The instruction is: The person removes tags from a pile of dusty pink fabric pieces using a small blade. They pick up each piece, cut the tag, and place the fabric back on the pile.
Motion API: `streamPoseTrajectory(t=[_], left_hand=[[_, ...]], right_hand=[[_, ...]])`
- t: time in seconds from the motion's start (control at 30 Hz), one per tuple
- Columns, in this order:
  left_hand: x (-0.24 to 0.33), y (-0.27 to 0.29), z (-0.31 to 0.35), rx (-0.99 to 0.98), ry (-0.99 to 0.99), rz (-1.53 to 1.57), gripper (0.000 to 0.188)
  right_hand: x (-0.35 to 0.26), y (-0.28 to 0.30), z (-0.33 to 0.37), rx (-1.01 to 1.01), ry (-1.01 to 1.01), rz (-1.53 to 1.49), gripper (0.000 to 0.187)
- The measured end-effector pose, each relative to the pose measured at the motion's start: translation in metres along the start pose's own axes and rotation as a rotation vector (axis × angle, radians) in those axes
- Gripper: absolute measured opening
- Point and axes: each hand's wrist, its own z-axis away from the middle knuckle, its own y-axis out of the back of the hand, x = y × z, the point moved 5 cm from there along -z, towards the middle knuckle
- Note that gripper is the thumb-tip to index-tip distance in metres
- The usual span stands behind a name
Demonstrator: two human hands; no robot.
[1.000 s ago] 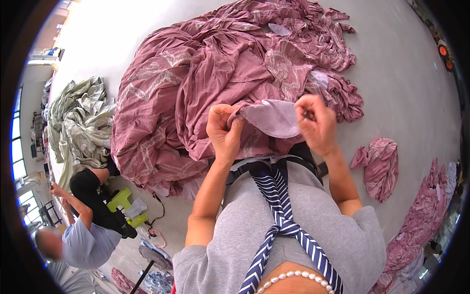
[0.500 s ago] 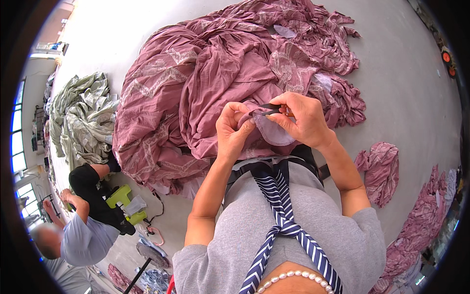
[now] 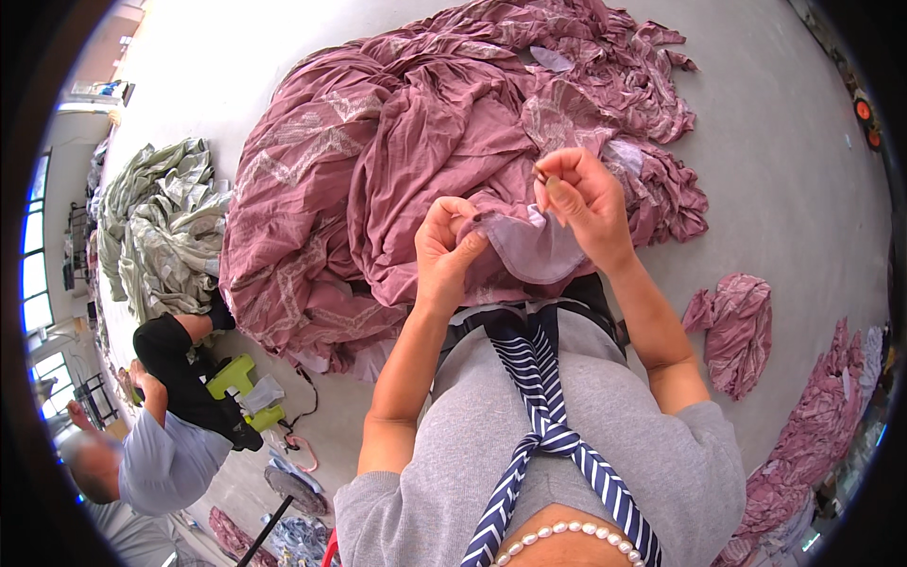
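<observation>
A big heap of dusty-pink cloth (image 3: 425, 142) with pale zigzag patterning lies in front of me. My left hand (image 3: 449, 248) is closed in a pinch on an edge of this cloth, close to my waist. From that pinch a curved, pale lilac flap (image 3: 539, 248) with a stitched rim spreads to the right. My right hand (image 3: 588, 203) is raised above the flap, fingers closed around small dark thread snips (image 3: 540, 175). Only a dark tip of the snips shows between thumb and forefinger; the fingers hide the rest.
A heap of pale green cloth (image 3: 161, 227) lies at the left. Below it a person (image 3: 175, 454) sits beside a lime-green stool (image 3: 236, 383). A small pink bundle (image 3: 739, 335) lies on the floor at right, with a longer pink pile (image 3: 803, 444) beyond it.
My right hand has lifted up and away from the cloth edge with the snips, which are now mostly hidden. The flap lies more spread out. My left hand keeps its pinch.
</observation>
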Motion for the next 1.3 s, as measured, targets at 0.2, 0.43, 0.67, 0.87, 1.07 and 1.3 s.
streamPoseTrajectory(t=[0.2, 0.43, 0.67, 0.87, 1.07, 1.3], left_hand=[[0.005, 0.005, 0.001, 0.019, -0.057, -0.047, 0.027], [0.016, 0.022, 0.01, 0.007, -0.185, -0.104, 0.021], [0.04, 0.009, 0.012, -0.142, -0.42, -0.561, 0.016], [0.046, 0.0, 0.017, -0.027, -0.365, -0.755, 0.021], [0.037, 0.004, 0.016, -0.117, -0.381, -0.682, 0.01], [0.036, 0.009, 0.016, -0.097, -0.317, -0.636, 0.009]], right_hand=[[-0.003, -0.031, 0.001, -0.193, 0.196, 0.679, 0.028], [0.005, 0.025, -0.022, 0.173, 0.068, 0.418, 0.019], [0.011, -0.019, -0.004, -0.299, -0.096, 0.501, 0.019], [0.022, -0.032, 0.0, -0.333, -0.151, 0.215, 0.017], [0.029, -0.029, 0.0, -0.254, -0.376, -0.297, 0.018], [0.015, -0.008, -0.005, -0.088, -0.008, 0.521, 0.02]])
